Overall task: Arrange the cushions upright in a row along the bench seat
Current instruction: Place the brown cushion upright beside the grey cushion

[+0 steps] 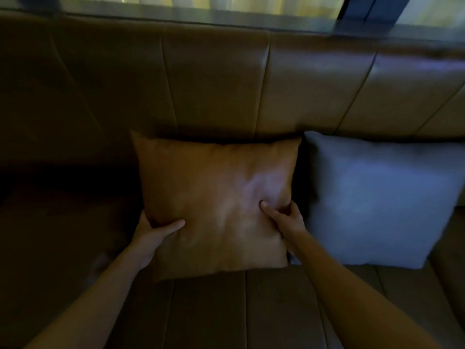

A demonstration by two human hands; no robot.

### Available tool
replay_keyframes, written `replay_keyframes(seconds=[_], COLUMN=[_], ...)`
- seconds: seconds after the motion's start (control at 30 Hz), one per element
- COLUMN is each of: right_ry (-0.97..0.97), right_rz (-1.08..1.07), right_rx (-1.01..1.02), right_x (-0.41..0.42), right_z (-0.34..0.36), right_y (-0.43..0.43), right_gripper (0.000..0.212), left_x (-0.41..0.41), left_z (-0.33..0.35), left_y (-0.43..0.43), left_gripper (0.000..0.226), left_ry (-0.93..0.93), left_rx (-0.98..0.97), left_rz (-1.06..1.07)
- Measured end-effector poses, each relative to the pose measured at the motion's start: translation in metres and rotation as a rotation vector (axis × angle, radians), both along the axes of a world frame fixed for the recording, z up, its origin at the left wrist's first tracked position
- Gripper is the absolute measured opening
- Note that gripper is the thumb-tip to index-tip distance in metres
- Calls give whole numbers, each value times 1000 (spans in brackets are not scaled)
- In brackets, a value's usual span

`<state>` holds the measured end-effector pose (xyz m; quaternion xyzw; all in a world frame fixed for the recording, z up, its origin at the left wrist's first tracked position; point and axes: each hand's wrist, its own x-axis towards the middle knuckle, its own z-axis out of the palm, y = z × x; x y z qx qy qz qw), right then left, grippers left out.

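A tan leather cushion (214, 187) stands upright on the brown bench seat (251, 311), leaning on the backrest (214, 84). My left hand (153, 235) grips its lower left edge, thumb on the front. My right hand (286, 217) grips its lower right edge, thumb pressed into the face. A grey fabric cushion (377, 197) stands upright right beside it, touching or nearly touching its right edge. The fingers of both hands are hidden behind the tan cushion.
The backrest is padded in vertical panels. A metal window ledge (226, 13) runs along its top, with a dark window post (372, 8) at the upper right. The seat's left part (50, 210) lies in deep shadow.
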<state>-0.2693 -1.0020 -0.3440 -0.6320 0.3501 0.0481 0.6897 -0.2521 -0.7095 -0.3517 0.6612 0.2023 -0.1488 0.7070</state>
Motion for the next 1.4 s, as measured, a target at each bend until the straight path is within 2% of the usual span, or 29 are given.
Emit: replay_keyframes(seconds=[0.13, 0.23, 0.37, 0.5, 0.6, 0.73, 0.87, 1.0, 1.2, 1.33, 1.4], right_ry=[-16, 27, 42, 48, 72, 125, 141, 118, 52, 20, 18], right_rz=[-6, -13, -33, -76, -92, 20, 60, 42, 12, 102, 145], right_rx=[38, 49, 85, 69, 34, -91, -191, -238, -230, -176, -167], right_x=[14, 13, 14, 14, 12, 17, 19, 16, 26, 23, 20], right_z=[-10, -20, -33, -37, -39, -35, -20, 0, 40, 72, 84], right_y=[-5, -3, -6, -6, -11, -16, -12, -7, 19, 66, 98], right_gripper=[117, 101, 92, 100, 91, 91, 81, 81, 44, 73, 79], left_x=[17, 22, 26, 23, 29, 33, 26, 24, 24, 17, 12], left_z=[-12, -20, -23, -18, -13, -9, 2, 27, 74, 99, 107], left_y=[-5, -11, -12, -12, -12, -13, -21, -25, -12, 25, 53], left_gripper=[112, 109, 109, 123, 111, 103, 98, 88, 83, 77, 72], left_ry=[50, 64, 59, 16, 0, 48, 88, 66, -3, -26, -18], left_rx=[0, 0, 14, 78, 137, 224, 216, 220, 231, 276, 301], left_rz=[-45, -30, -27, -27, -48, -25, 52, 65, 117, 152, 168])
